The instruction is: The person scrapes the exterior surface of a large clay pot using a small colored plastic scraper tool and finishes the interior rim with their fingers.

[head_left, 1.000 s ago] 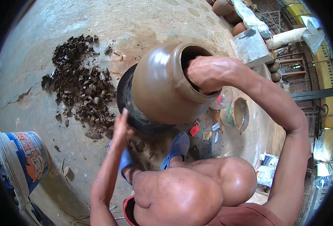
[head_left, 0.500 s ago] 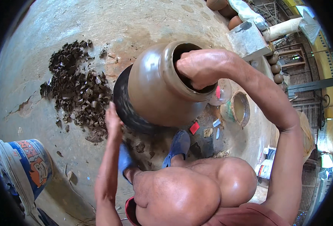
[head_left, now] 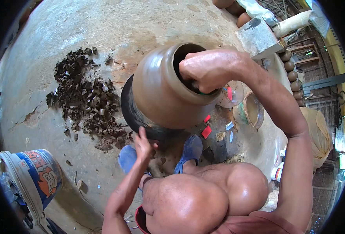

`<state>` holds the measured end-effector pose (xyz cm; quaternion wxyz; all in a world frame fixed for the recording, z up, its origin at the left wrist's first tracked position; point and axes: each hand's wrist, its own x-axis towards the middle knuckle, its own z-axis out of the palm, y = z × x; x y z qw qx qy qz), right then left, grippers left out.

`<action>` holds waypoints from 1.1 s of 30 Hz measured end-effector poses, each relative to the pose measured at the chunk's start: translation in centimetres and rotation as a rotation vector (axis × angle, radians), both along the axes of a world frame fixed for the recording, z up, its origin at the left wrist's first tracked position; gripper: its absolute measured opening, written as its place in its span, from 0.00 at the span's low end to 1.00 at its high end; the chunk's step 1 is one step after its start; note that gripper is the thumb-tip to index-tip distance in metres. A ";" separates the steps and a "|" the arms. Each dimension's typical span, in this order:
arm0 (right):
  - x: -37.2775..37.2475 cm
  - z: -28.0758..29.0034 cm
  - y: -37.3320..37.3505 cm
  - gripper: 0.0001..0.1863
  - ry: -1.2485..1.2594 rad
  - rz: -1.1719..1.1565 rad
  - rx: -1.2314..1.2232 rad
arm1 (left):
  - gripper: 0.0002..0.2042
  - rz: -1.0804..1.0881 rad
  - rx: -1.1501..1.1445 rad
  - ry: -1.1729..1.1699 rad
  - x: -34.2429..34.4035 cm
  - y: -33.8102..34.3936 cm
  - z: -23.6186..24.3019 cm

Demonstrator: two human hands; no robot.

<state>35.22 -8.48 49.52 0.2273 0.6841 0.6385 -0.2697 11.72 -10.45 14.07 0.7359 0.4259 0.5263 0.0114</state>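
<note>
A large brown wet-clay pot (head_left: 155, 91) with a rounded body and wide mouth stands on a dark round turntable (head_left: 128, 107) in front of me. My right hand (head_left: 205, 70) reaches into the mouth with its fingers curled down. A sliver of green shows beneath them at the inner rim, but what they hold is hidden. At the turntable's near edge is my left hand (head_left: 143, 146), fingers stretched out and apart, holding nothing. I cannot tell whether its fingertips touch the edge.
Dark clay scraps (head_left: 84, 93) lie heaped left of the turntable. A white and blue bucket (head_left: 39, 171) stands at lower left. Right of the pot are a bowl-like tub (head_left: 252, 111), a red flat piece (head_left: 206, 132) and other small pieces. A concrete block (head_left: 258, 37) sits farther back.
My left hand has moved right and nearer to me along the turntable's edge, and its fingers have spread. The right hand stays in the pot's mouth, slightly shifted. A second red piece shows beside the first.
</note>
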 end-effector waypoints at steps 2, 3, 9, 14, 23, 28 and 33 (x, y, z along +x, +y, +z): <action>-0.2 -0.2 0.1 0.08 0.085 0.016 0.034 | 0.35 -0.180 -0.395 -0.093 -1.4 -1.0 -0.7; -0.3 -0.6 0.0 0.08 0.094 0.014 0.032 | 0.34 -0.127 -0.524 -0.089 -1.5 -1.5 -1.1; 0.2 -0.8 -0.6 0.08 0.145 -0.078 0.051 | 0.33 0.286 0.005 -0.330 0.8 5.1 -1.4; 1.4 -1.3 -1.6 0.08 0.213 -0.107 0.089 | 0.35 -0.203 -0.400 -0.225 -1.8 -2.1 -2.9; 2.2 -0.9 -2.0 0.07 0.403 -0.169 0.211 | 0.39 -0.102 -0.200 0.009 -0.2 -0.8 -2.8; 1.8 -1.5 -2.2 0.06 0.386 -0.183 0.241 | 0.42 -0.139 -0.222 -0.067 -1.3 -0.6 -1.6; 3.0 -2.8 -3.7 0.14 0.490 -0.320 0.292 | 0.36 0.234 0.019 -0.006 2.7 4.4 0.3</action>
